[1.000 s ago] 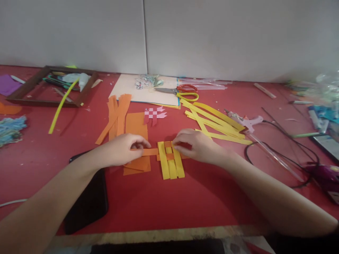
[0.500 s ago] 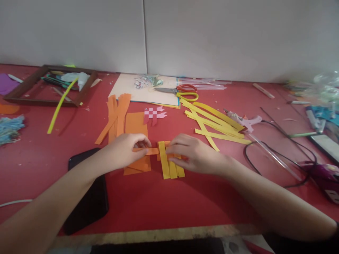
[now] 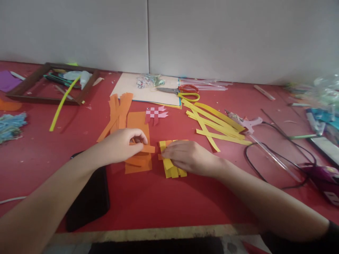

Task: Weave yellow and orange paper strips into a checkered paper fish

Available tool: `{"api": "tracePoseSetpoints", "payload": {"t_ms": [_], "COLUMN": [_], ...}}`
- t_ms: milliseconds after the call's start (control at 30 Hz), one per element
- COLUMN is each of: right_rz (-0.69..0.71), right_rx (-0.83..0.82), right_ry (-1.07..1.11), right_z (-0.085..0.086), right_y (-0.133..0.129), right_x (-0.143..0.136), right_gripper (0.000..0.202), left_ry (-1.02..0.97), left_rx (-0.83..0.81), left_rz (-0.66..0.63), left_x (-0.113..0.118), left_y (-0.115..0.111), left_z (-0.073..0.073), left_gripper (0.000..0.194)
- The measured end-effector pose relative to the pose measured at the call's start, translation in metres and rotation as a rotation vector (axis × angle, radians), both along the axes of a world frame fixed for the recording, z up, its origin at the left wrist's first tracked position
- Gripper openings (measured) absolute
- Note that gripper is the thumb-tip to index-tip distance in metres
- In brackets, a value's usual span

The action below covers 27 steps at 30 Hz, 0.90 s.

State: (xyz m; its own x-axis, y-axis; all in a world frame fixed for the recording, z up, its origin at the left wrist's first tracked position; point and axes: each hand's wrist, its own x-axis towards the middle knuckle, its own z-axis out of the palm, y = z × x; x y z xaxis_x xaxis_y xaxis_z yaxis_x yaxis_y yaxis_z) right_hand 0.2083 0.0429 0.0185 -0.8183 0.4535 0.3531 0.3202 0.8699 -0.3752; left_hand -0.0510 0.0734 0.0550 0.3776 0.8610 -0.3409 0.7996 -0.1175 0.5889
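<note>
My left hand pinches an orange paper strip between thumb and fingers, its free end pointing at a small woven piece of yellow and orange strips. A gap separates that strip from the weave. My right hand is closed over the weave, fingertips pinching its leftmost yellow strip, which looks bent up. The hand hides much of the weave's upper part. Under my left hand lies an orange paper sheet. Just beyond, a pink checkered paper fish lies flat.
Loose orange strips lie behind my left hand, loose yellow strips behind my right. Scissors rest on a pale sheet. A black phone sits by my left forearm; a glue gun with its black cord is to the right.
My left hand has drawn the orange strip leftward, apart from the weave. My right hand's fingertips have shifted left onto the leftmost yellow strip, now bent up. The view has shifted slightly.
</note>
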Motion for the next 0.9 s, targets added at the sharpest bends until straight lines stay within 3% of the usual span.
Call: {"api": "tracePoseSetpoints", "payload": {"t_ms": [133, 233, 467, 900], "right_rz": [-0.265, -0.388, -0.444, -0.45], "right_rx": [-0.225, -0.365, -0.472, -0.502], "right_ry": [0.163, 0.254, 0.363, 0.349], "right_z": [-0.002, 0.003, 0.009, 0.009], "right_y": [0.002, 0.002, 0.005, 0.004], "right_x": [0.0, -0.005, -0.01, -0.009], "right_gripper": [0.018, 0.017, 0.013, 0.014], "left_ry": [-0.081, -0.148, -0.266, -0.181], "left_rx": [-0.062, -0.087, -0.057, 0.103], "left_rz": [-0.031, -0.061, -0.051, -0.014], "left_x": [0.002, 0.005, 0.012, 0.025], "left_y": [0.0, -0.002, -0.007, -0.018], "left_z": [0.002, -0.001, -0.013, -0.016], "left_gripper": [0.02, 0.019, 0.02, 0.014]}}
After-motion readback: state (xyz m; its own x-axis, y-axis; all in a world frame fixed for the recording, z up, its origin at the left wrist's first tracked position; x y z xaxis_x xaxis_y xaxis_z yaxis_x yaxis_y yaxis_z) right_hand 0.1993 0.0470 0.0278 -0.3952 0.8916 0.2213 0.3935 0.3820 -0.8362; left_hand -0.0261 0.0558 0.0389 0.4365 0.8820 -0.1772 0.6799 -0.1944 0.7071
